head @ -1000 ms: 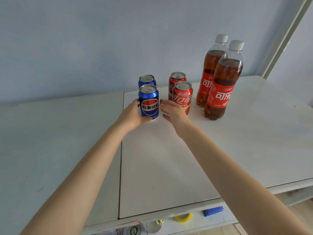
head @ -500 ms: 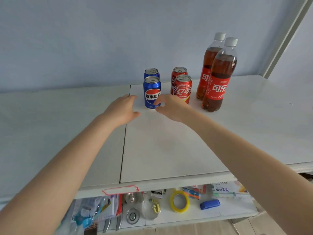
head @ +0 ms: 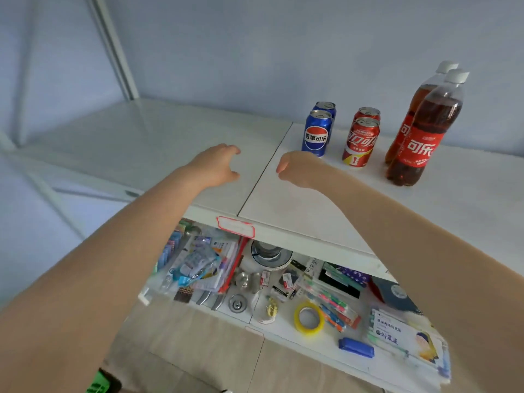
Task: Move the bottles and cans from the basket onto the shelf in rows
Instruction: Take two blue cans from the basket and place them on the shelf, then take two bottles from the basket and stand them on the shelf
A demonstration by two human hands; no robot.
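On the white shelf [head: 283,199] stand two blue Pepsi cans [head: 317,134], one behind the other. To their right are two red cola cans [head: 360,143] in the same arrangement, then two cola bottles [head: 422,137] with white caps. My left hand [head: 215,165] hovers over the shelf left of the cans, fingers loosely curled, holding nothing. My right hand [head: 297,168] hangs just in front of the front Pepsi can, empty too, its fingers loosely curled. The basket is out of sight.
A lower shelf [head: 283,321] below the front edge is crowded with stationery: a yellow tape roll [head: 309,319], a blue stapler [head: 355,347], pens, packets and metal parts. A white upright post [head: 113,46] stands at the back left. The shelf's left half is bare.
Both hands have let go of the front Pepsi can and drawn back toward me. The view has swung left and down, showing more of the lower shelf.
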